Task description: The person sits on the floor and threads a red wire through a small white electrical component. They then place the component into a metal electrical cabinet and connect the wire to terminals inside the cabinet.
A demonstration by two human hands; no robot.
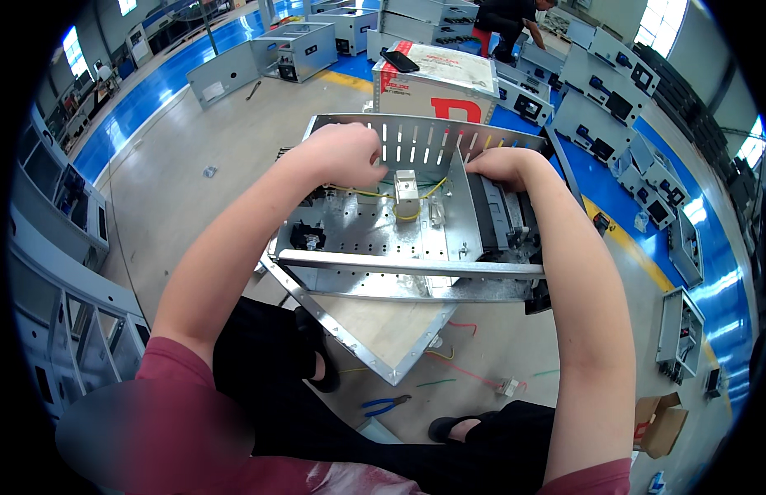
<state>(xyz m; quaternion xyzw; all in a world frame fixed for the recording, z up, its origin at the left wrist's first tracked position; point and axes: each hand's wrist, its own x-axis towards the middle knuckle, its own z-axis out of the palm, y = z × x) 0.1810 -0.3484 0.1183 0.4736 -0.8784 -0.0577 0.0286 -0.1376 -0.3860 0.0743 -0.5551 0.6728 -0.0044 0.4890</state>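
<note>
In front of me an open metal cabinet (366, 261) lies on a stand with a pale top. My left hand (352, 154) is over its far left part, fingers curled closed; whatever they may hold is hidden. Below it a yellow-green wire (358, 192) runs toward a small pale block (406, 188) in the middle. My right hand (505, 167) reaches in at the far right, beside an upright metal divider (468, 202) and above a black component (494, 219). Its fingertips are hidden there. Black parts (307, 237) sit in the cabinet's near left corner.
Blue-handled pliers (386, 405) and loose wires (473, 375) lie on the floor by my feet. Beyond the cabinet stands a large box (436, 78) with a black phone (399, 61) on it. Several metal cabinets (593, 124) line the right, where another person (506, 29) crouches.
</note>
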